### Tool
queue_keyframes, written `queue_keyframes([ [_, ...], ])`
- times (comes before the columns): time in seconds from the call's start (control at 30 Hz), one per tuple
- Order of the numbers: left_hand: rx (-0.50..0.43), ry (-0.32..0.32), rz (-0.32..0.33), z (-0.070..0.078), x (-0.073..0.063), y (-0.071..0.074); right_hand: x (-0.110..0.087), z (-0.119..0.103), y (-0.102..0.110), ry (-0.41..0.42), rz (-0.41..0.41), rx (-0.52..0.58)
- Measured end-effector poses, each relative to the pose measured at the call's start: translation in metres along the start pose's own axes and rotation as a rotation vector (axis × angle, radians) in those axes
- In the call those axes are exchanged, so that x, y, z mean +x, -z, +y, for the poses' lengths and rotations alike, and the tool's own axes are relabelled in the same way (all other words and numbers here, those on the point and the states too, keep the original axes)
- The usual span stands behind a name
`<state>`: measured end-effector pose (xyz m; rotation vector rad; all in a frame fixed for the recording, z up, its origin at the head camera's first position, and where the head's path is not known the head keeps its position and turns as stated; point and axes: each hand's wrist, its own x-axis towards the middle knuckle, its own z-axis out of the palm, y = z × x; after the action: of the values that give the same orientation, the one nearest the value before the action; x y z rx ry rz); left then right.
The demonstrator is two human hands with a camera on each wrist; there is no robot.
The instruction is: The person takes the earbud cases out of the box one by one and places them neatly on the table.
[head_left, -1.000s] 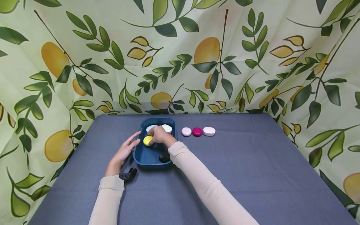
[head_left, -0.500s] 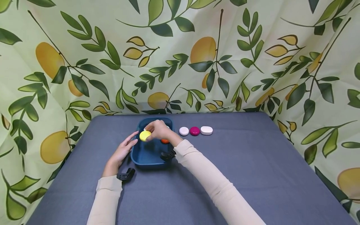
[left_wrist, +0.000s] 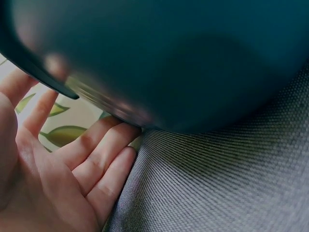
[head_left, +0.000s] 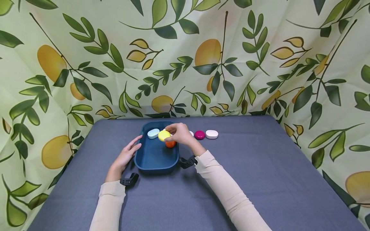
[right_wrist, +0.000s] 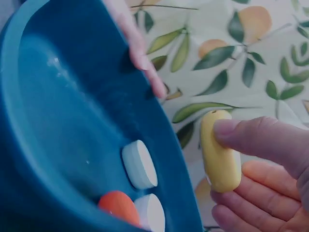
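Note:
My right hand pinches a small round yellow case between thumb and fingers, above the far right part of a blue tray. In the right wrist view the yellow case is seen edge-on, outside the tray's rim. Below it in the tray lie a light-blue oval case and an orange round one. A white one shows beside them in the right wrist view, mostly hidden from the head. Fingers extended, my left hand touches the tray's left side.
Right of the tray stands a row on the grey cloth: a pale case partly hidden by my right hand, a magenta round case and a pale pink oval case. A leaf-patterned curtain rises behind the table.
My right hand has lifted the yellow case from the tray's left part and carried it rightward, uncovering the light-blue case. My left hand stays at the tray's side.

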<state>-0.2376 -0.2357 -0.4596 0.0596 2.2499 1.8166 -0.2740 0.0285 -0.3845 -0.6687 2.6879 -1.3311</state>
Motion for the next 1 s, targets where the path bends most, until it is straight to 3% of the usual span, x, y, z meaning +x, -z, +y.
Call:
queue_keyframes([
  [0.37, -0.005, -0.005, 0.001, 0.000, -0.001, 0.000, -0.026, 0.029, 0.021, -0.050, 0.141, 0.046],
  [0.67, -0.007, 0.006, -0.003, 0.001, -0.001, 0.000, -0.036, 0.055, 0.031, -0.107, 0.178, 0.045],
  [1.0, 0.010, 0.007, -0.002, 0.001, -0.001, 0.000, -0.039, 0.078, 0.025, -0.178, 0.147, 0.039],
])
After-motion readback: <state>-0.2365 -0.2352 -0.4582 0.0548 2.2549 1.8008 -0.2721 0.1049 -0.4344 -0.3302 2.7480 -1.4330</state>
